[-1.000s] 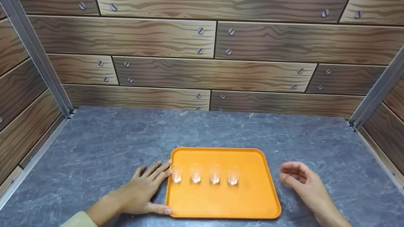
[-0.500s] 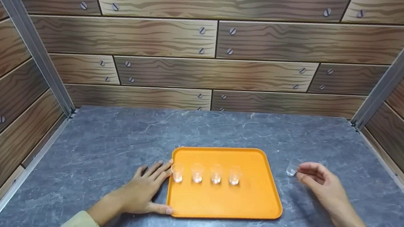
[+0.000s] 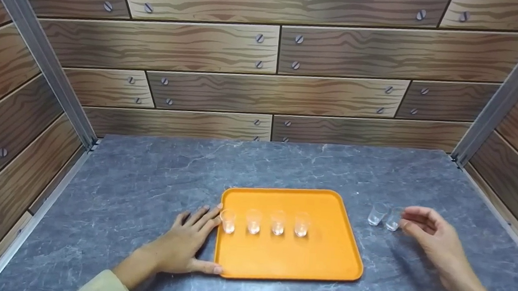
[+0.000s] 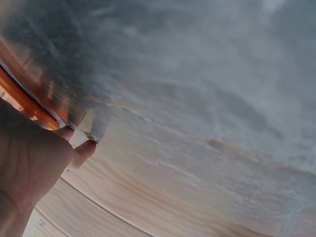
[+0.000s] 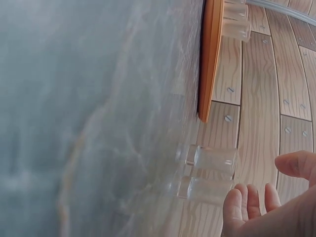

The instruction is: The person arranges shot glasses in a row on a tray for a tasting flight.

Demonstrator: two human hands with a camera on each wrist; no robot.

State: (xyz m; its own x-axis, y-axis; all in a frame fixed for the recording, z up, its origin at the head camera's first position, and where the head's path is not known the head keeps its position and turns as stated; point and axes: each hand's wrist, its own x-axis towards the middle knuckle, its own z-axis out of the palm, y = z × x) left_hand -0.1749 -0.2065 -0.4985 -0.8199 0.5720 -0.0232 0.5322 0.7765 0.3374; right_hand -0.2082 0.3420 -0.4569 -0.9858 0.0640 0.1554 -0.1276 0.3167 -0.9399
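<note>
My left hand (image 3: pixel 181 248) lies with fingers spread against the left edge of the orange tray (image 3: pixel 324 261), its thumb at the near-left corner. On this tray stands a row of several small clear glasses (image 3: pixel 278 225), the leftmost close to the left fingertips. To the right of the tray, two more clear glasses (image 3: pixel 377 215) stand upright on the table, side by side. Just right of the second glass (image 3: pixel 392 221) is my right hand (image 3: pixel 436 242), fingers loosely curved. In the right wrist view, a gap shows between thumb and fingers (image 5: pixel 253 202), with nothing held.
The grey marbled table (image 3: pixel 169 166) runs back to a wall (image 3: pixel 275 54) printed with wood planks. Metal corner posts (image 3: pixel 48 64) stand at the left and right. The left wrist view mostly shows blurred tabletop.
My right hand has moved right, away from the tray, bringing two glasses behind it into view one after the other. My left hand, the tray and its glasses stay put.
</note>
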